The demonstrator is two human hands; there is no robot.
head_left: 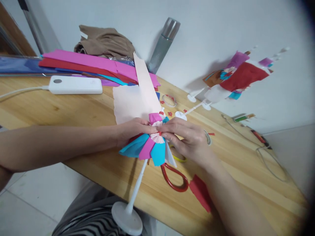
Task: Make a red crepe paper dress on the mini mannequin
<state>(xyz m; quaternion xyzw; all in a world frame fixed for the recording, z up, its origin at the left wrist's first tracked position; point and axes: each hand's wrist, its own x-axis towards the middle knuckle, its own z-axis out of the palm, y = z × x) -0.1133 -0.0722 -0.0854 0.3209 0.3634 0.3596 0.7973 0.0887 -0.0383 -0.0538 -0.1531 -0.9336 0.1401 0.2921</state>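
Both my hands pinch a paper doll figure (152,144) on a white stick stand (128,213), held over the near edge of a wooden table (73,108). Its skirt is made of blue, pink and white paper strips. My left hand (133,131) grips the figure's waist from the left, fingers closed. My right hand (187,137) pinches the same spot from the right, where a small red piece shows. The stand's round base hangs over my lap.
Red-handled scissors (174,180) and a red paper scrap (200,193) lie under my right arm. Pale pink paper (133,101), stacked coloured sheets (86,65), a white power bank (75,84), tape rolls (169,100), a metal flask (163,44) and finished figures (231,78) sit farther back.
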